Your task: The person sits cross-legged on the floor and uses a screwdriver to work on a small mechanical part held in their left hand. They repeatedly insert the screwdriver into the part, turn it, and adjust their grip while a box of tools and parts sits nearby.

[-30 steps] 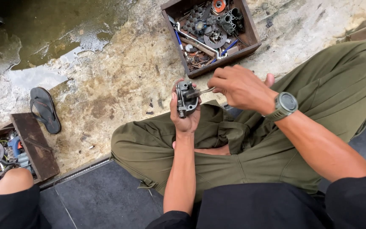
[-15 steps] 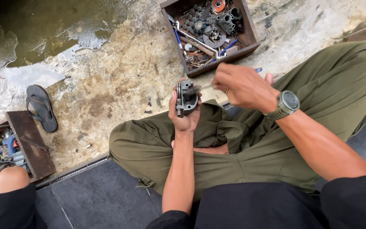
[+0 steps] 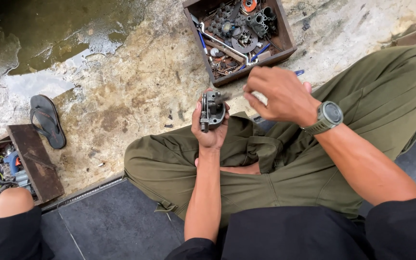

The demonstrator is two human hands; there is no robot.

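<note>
The left hand (image 3: pixel 211 132) has its grip clamped round a small grey metal housing (image 3: pixel 213 110), held upright at frame centre above the olive trousers (image 3: pixel 266 163), long axis vertical, open face toward the right. The right hand (image 3: pixel 278 94) pinches a thin tool (image 3: pixel 227 97), its tip at the housing's upper edge. It looks like working a small part loose; next calls for steady, fine pressure. Beyond lie a wooden box of parts (image 3: pixel 239 36) at top and a sandal (image 3: pixel 48 120) at left on the wet concrete floor (image 3: pixel 121 96).
</note>
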